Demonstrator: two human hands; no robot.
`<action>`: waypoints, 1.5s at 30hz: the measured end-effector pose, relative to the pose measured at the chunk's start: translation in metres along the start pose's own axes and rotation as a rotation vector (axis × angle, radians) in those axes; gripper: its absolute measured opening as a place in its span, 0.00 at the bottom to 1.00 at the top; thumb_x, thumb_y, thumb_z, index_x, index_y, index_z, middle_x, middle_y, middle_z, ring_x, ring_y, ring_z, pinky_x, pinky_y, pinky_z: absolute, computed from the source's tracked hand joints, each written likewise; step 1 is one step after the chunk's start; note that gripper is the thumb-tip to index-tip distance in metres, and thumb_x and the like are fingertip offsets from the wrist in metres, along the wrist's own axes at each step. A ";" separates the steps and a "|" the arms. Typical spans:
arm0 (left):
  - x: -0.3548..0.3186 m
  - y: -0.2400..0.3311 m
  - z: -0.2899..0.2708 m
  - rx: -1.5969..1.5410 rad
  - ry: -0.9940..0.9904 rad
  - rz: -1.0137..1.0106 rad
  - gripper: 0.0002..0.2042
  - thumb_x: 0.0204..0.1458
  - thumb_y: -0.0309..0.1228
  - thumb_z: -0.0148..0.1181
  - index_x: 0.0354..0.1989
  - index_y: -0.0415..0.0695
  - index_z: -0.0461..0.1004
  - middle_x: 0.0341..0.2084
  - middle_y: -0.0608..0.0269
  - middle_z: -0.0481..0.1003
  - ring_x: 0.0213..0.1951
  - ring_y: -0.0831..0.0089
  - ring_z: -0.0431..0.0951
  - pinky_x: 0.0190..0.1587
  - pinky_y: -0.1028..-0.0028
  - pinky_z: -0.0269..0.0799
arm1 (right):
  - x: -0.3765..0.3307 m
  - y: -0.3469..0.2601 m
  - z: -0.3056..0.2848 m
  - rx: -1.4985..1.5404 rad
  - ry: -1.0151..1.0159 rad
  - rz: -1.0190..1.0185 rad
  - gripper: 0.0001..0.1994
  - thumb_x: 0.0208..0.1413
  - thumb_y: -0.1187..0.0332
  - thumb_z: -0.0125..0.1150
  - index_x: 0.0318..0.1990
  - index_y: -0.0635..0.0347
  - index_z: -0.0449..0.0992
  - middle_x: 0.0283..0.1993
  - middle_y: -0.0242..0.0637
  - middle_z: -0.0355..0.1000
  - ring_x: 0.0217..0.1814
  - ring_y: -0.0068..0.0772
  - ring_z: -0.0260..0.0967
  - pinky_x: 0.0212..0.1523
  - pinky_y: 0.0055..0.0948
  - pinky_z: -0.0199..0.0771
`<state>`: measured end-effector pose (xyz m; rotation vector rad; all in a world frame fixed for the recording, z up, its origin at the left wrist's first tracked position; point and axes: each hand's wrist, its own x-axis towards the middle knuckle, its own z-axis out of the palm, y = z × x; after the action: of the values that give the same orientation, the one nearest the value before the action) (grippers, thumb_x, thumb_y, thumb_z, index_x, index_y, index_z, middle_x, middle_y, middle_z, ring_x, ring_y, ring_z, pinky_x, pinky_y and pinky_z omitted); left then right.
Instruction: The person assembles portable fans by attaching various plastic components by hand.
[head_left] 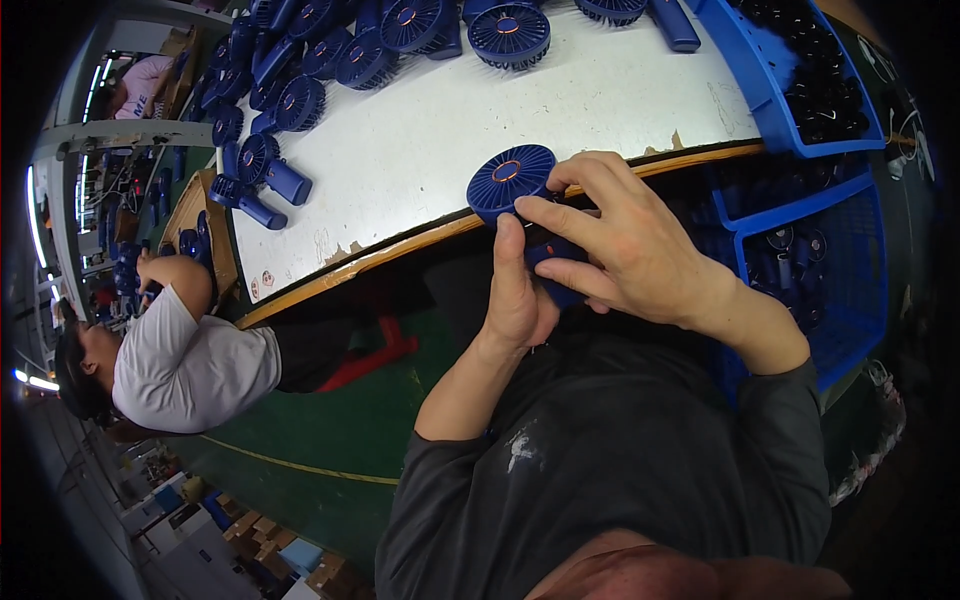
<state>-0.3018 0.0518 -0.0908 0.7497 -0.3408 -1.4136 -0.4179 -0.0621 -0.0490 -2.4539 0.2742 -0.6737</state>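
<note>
A dark blue handheld fan [508,182] with a round ribbed grille and an orange ring at its centre is held at the table's front edge. My left hand [520,295] is closed around its handle from below, the thumb pointing up toward the head. The fingers of my right hand [635,235] are bent over the fan, touching the rim of the head and the handle. Much of the handle is hidden by my hands. Several more blue fans [365,60] lie crowded along the far left part of the white table [410,160].
At the right end of the table stands a blue crate [770,110] full of dark, shiny parts. Below it, another blue crate [810,350] holds fans. To the left a person in a white shirt [200,360] works at the bench near a red stool [370,360].
</note>
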 end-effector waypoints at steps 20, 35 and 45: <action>0.000 0.008 -0.017 1.306 -0.083 0.489 0.48 0.60 0.62 0.45 0.71 0.26 0.42 0.64 0.31 0.55 0.65 0.43 0.61 0.66 0.55 0.57 | -0.027 0.003 0.009 0.806 -0.215 0.554 0.26 0.55 0.65 0.65 0.57 0.70 0.64 0.46 0.48 0.73 0.48 0.39 0.73 0.50 0.34 0.73; -0.010 -0.010 -0.020 0.440 -0.153 -0.084 0.22 0.61 0.30 0.61 0.61 0.36 0.64 0.47 0.56 0.75 0.42 0.77 0.75 0.44 0.76 0.74 | -0.090 0.040 0.013 1.432 0.210 0.480 0.36 0.53 0.48 0.68 0.60 0.70 0.67 0.47 0.48 0.76 0.50 0.38 0.76 0.54 0.36 0.75; 0.018 0.193 -0.163 2.053 0.880 0.645 0.31 0.57 0.41 0.60 0.62 0.30 0.61 0.62 0.26 0.58 0.65 0.37 0.59 0.67 0.52 0.55 | -0.291 0.136 -0.059 0.458 0.946 1.092 0.16 0.64 0.62 0.55 0.52 0.64 0.75 0.32 0.29 0.71 0.35 0.21 0.68 0.39 0.21 0.67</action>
<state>-0.0500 0.0740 -0.0883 2.4063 -1.1628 0.4521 -0.7025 -0.1040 -0.2036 -1.0946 1.4639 -1.1131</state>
